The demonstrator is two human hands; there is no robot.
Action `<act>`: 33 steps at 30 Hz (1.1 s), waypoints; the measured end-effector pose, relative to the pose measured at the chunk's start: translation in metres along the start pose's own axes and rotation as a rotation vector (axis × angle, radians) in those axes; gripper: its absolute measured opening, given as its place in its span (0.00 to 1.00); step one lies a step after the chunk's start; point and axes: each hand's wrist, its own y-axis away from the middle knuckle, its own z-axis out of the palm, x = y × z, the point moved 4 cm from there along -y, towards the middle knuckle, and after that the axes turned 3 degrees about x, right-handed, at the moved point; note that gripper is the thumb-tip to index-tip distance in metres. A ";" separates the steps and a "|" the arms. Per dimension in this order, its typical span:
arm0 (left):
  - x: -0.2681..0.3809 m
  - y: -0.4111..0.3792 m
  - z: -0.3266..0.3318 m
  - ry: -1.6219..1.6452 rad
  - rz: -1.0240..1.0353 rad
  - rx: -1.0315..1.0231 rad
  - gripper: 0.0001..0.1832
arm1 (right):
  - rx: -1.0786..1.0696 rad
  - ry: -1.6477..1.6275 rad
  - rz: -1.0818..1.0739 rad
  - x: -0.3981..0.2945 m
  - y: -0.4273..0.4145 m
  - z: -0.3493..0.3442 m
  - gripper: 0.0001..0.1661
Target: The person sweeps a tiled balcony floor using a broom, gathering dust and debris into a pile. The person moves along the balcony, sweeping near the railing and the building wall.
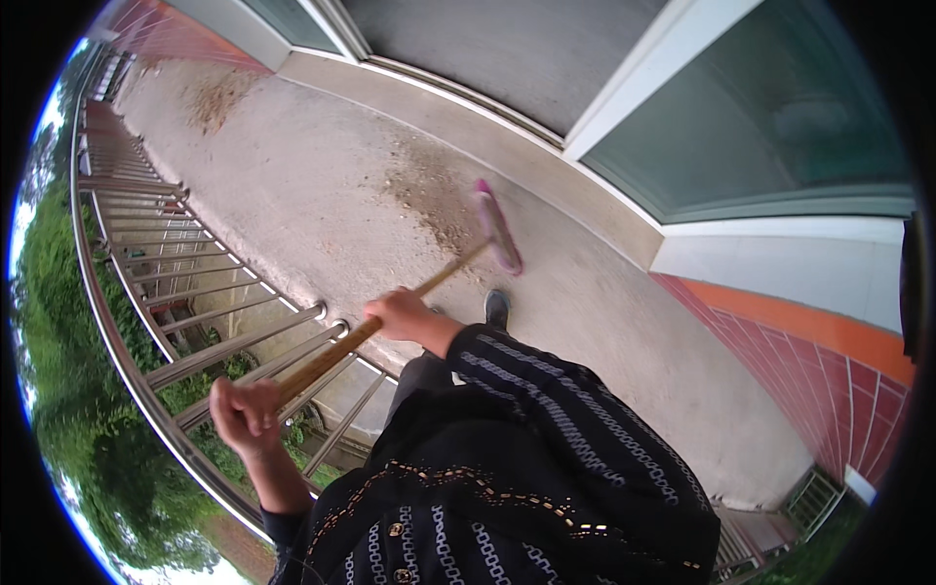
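A push broom with a long wooden handle slants across in front of me. Around the top end of that handle my left hand is closed, beside the railing. Lower on the shaft grips my right hand. The pink-and-white broom head rests on the concrete floor, slightly blurred. A strip of loose dirt and grit lies just left of the head. The toe of my shoe shows close to the head, and my other foot is mostly hidden behind my right hand.
Along the left runs a metal railing with trees beyond. A raised sill borders an open sliding doorway and a glass pane. Another dirt patch lies farther along the balcony floor. A red tiled wall stands right.
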 end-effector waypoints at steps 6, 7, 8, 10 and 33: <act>-0.102 -0.005 -0.002 0.185 -0.308 -0.012 0.24 | -0.018 0.086 0.283 0.061 0.083 -0.008 0.07; -0.122 -0.008 0.001 0.205 -0.381 0.014 0.25 | -0.016 0.125 0.335 0.077 0.096 -0.006 0.07; -0.140 -0.014 0.004 0.215 -0.450 -0.033 0.24 | -0.013 0.138 0.372 0.092 0.105 -0.005 0.07; -0.164 -0.021 0.004 0.213 -0.554 -0.095 0.23 | 0.006 0.163 0.464 0.108 0.116 0.001 0.07; -0.009 -0.159 -0.141 0.014 -0.212 -0.263 0.23 | 0.181 0.017 0.320 -0.019 -0.110 0.049 0.07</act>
